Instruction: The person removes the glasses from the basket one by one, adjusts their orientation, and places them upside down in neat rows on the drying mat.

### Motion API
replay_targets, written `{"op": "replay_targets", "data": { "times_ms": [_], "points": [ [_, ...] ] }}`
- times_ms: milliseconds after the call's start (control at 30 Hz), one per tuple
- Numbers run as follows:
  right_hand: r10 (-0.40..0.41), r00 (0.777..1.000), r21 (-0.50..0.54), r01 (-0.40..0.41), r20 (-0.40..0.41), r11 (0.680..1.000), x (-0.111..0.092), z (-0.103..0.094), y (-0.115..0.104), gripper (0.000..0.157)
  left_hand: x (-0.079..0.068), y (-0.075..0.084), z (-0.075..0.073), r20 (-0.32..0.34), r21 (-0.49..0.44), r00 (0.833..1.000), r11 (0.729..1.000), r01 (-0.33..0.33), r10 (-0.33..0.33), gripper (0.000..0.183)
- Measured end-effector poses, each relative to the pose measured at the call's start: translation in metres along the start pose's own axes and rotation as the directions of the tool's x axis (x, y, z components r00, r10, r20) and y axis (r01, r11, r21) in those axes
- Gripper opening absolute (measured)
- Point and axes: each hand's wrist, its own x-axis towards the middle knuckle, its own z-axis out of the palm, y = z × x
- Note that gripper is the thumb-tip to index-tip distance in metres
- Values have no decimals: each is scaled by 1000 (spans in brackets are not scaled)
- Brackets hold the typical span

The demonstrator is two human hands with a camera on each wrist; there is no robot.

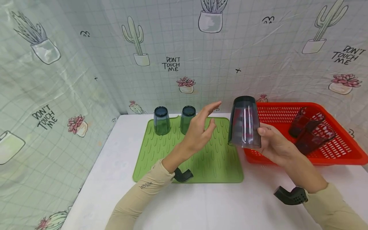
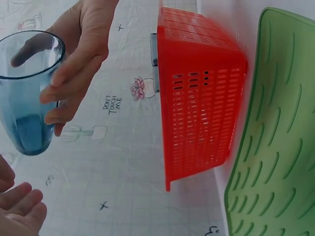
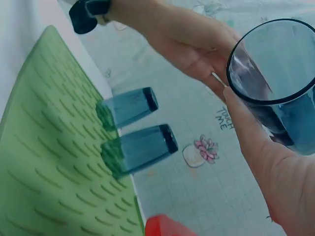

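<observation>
My right hand (image 1: 274, 143) grips a bluish drinking glass (image 1: 245, 124) by its side, above the right edge of the green mat (image 1: 207, 167). The glass is upside down, its thick dark base on top and its rim below. My left hand (image 1: 197, 134) is raised over the mat to the left of this glass, thumb and fingers spread, with a gap to the glass in the head view. In the left wrist view, the fingertips of the left hand (image 2: 22, 206) appear below the held glass (image 2: 29, 105). Two similar glasses (image 1: 162, 121) (image 3: 142, 150) stand upside down at the mat's back.
A red perforated basket (image 1: 349, 140) stands on the right of the white table (image 1: 224, 204), beside the mat. Two glasses (image 1: 314, 137) lie tilted inside it. A patterned curtain (image 1: 218, 64) hangs behind and at the left. Each wrist carries a black camera mount (image 1: 291, 195).
</observation>
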Motion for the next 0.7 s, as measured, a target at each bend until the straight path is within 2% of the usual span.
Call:
{"op": "replay_targets", "data": {
  "times_ms": [100,233,367,467,600,700],
  "points": [
    [-58,998,-78,55,-39,995,0,-1,2,44,-1,1,-1,-3,-7,1000,1000,10,-10,50],
    [-144,988,-185,133,-47,974,-3,2,3,61,-2,1,-1,1,-18,1000,1000,23,-23,47],
    [-205,976,-334,169,-77,927,-4,13,1,75,-2,1,0,7,-39,1000,999,24,-24,45],
    [-252,961,-499,163,-116,851,-3,21,0,79,-2,1,2,12,-61,1000,998,25,-25,44],
    [-333,932,-689,148,-143,709,-2,28,1,81,-1,3,3,24,-76,999,996,38,-37,47],
    [-394,911,-786,152,-125,600,-1,30,4,89,0,6,3,45,-83,997,995,61,-57,55]
  ]
}}
